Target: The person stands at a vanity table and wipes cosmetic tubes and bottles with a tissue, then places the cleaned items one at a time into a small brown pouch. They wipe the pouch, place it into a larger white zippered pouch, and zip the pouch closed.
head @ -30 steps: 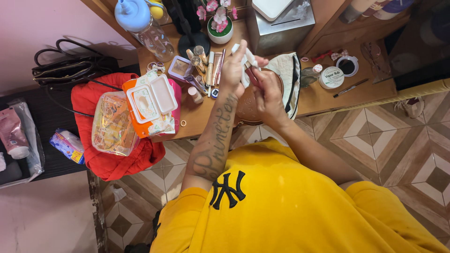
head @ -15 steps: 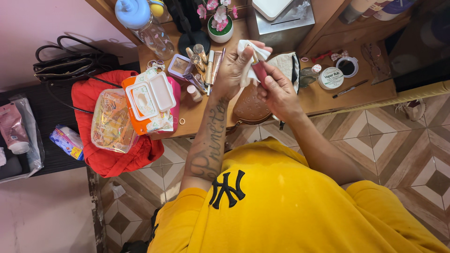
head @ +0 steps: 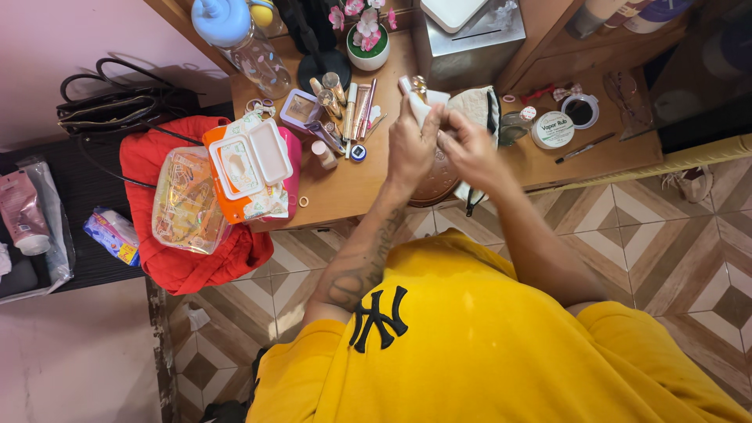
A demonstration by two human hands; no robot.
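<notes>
Left hand (head: 409,145) closed around white wipe (head: 417,100), wrapped on small cosmetic tube; gold tip (head: 418,81) shows above. Right hand (head: 464,145) pinches same bundle from other side, fingers bent. Both held above wooden tabletop (head: 345,188), over brown round pouch (head: 435,184). Wiping seems still in progress; row of other cosmetics (head: 345,106) lies beside, wipe pack (head: 244,168) open. Half second earlier: pink tube body was visible, left palm turned up; now covered, back of hand showing.

shirt (head: 501,345): bright yellow, short sleeves, black interlocked-letter emblem
left forearm (head: 362,254): dark script tattoo along it
hands: bare
</notes>
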